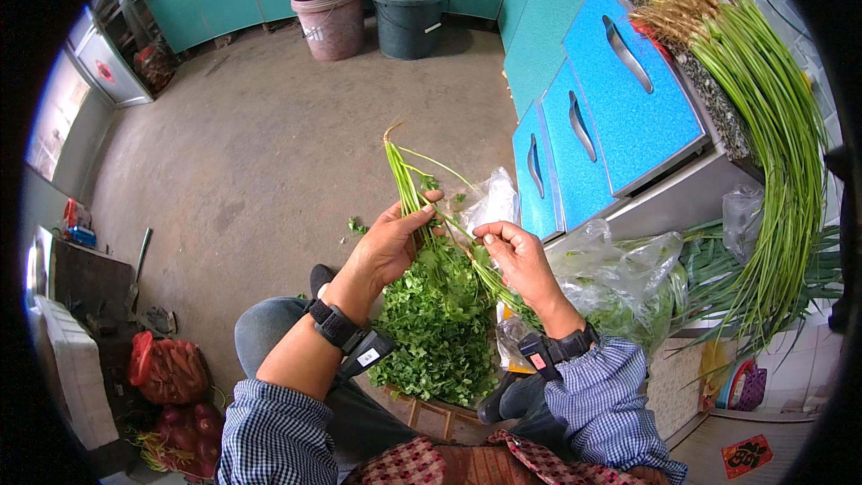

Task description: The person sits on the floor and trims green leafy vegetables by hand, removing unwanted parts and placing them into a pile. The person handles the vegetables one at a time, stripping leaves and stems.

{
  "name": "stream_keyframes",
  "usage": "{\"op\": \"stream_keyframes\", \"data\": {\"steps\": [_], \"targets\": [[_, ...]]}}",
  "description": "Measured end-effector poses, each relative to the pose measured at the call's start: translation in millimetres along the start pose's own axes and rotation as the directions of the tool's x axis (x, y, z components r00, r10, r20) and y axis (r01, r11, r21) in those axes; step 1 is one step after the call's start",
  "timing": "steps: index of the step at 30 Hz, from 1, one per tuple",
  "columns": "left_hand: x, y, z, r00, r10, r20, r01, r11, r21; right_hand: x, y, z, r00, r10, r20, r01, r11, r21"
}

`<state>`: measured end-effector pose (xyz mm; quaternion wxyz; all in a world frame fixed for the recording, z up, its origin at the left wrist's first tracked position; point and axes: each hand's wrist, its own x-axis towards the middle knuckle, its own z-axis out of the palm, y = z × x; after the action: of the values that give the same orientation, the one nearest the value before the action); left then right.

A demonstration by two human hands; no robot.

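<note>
My left hand (pixel 397 236) holds a small bunch of coriander (pixel 403 172) by its stems, the pale root end pointing up and away from me. Close by on the right, my right hand (pixel 522 259) pinches a thin stem between thumb and forefinger; its other fingers are curled in. A large heap of leafy coriander (pixel 434 337) lies below both hands, between my knees. More coriander stems (pixel 490 277) lie at the heap's right side, partly under my right hand. Each wrist wears a black strap with a small device.
Blue cabinet doors (pixel 586 121) stand at right, below a granite counter edge (pixel 724 108) where long green onions (pixel 761 81) hang over. Clear plastic bags (pixel 606 263) lie beneath. Two buckets (pixel 409 17) stand ahead. At left are a red net bag of carrots (pixel 168 370) and red onions (pixel 185 434).
</note>
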<state>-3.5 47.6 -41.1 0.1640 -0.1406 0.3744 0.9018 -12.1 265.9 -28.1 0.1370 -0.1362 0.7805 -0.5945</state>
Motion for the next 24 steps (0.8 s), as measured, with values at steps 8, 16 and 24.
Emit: {"op": "stream_keyframes", "data": {"steps": [8,16,24], "targets": [[1,-3,-2,0.993,0.090,-0.076,-0.082,0.992,0.100,-9,-12,16,0.959,-0.283,0.036,0.270,0.860,-0.433],[-2,-5,2,0.992,0.086,-0.093,-0.074,0.989,0.130,-10,-12,19,0.908,-0.410,0.090,0.364,0.662,-0.655],[-5,-4,6,0.987,0.093,-0.134,-0.061,0.972,0.225,-7,-9,17,0.858,-0.506,0.090,0.389,0.525,-0.757]]}}
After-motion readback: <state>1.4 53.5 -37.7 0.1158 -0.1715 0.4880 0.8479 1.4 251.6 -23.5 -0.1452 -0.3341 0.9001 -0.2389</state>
